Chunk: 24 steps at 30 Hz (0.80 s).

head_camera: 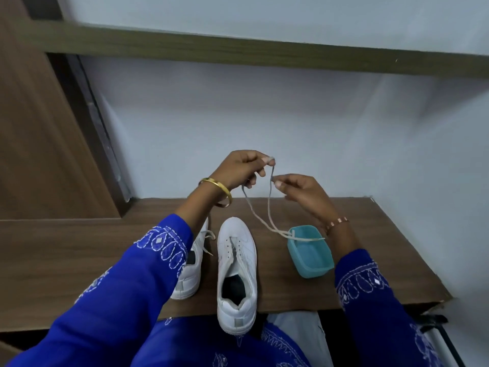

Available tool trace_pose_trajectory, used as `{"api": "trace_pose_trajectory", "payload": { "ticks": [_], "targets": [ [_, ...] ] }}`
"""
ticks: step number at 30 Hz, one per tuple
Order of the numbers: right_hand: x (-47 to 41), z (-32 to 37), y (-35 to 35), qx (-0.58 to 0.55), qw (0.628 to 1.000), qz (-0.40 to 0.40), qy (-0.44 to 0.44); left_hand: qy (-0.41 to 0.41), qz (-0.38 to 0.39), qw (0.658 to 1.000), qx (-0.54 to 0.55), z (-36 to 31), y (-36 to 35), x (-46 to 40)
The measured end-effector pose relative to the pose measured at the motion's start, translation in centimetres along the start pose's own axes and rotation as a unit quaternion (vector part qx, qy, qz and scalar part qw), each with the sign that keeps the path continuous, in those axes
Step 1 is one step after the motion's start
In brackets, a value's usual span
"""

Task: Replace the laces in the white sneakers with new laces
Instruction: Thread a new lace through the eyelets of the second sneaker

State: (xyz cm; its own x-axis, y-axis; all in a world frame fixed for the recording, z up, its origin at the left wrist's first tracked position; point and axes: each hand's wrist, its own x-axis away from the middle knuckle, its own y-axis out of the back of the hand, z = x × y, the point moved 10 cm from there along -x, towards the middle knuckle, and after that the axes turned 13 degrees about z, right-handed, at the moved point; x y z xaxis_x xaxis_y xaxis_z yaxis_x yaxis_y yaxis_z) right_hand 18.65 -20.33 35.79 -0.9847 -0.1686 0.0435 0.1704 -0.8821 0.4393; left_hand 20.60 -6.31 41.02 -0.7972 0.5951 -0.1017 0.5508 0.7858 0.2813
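Both hands, left hand [242, 169] and right hand [300, 193], are pinching a doubled, pale cord shoelace [270, 205] whose tails, trailing across the small teal plastic tub [310, 252], are probably at risk of being snagged there.

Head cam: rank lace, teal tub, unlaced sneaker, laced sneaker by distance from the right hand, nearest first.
From the right hand:
1. Lace, pinched in its fingertips, also held by the left hand.
2. Teal tub, just below, on the table's right side.
3. Unlaced sneaker, centre.
4. Laced sneaker, farthest left, partly under the left sleeve.
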Motion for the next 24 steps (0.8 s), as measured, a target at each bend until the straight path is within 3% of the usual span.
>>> {"api": "trace_pose_trajectory", "payload": {
  "ticks": [4, 10, 16, 18, 20, 22, 24],
  "targets": [
    [0.7, 3.5, -1.5, -0.085, 0.993, 0.041, 0.069, -0.011, -0.016, 1.0, -0.024, -0.6, 0.5, 0.5],
    [0.5, 3.7, -1.4, -0.058, 0.995, 0.006, 0.076, -0.009, -0.007, 1.0, -0.028, -0.3, 0.9, 0.9],
    [1.4, 2.5, 3.9, -0.154, 0.972, -0.149, 0.099, 0.055, -0.027, 0.998, 0.006, 3.7, 3.8, 2.5],
    [1.8, 1.4, 5.8, -0.145, 0.964, -0.202, 0.092, 0.071, -0.058, 0.994, 0.052, 5.0, 5.3, 3.2],
    [1.9, 0.4, 6.7, -0.108, 0.964, -0.234, 0.072, 0.062, -0.109, 0.978, 0.167, 5.4, 7.1, 3.5],
    [1.6, -0.8, 6.9, -0.072, 0.966, -0.242, 0.048, 0.027, -0.143, 0.957, 0.252, 4.5, 8.8, 3.5],
    [1.0, -1.6, 6.2, -0.033, 0.976, -0.216, 0.02, -0.007, -0.149, 0.956, 0.254, 2.8, 9.8, 3.3]
  ]
}}
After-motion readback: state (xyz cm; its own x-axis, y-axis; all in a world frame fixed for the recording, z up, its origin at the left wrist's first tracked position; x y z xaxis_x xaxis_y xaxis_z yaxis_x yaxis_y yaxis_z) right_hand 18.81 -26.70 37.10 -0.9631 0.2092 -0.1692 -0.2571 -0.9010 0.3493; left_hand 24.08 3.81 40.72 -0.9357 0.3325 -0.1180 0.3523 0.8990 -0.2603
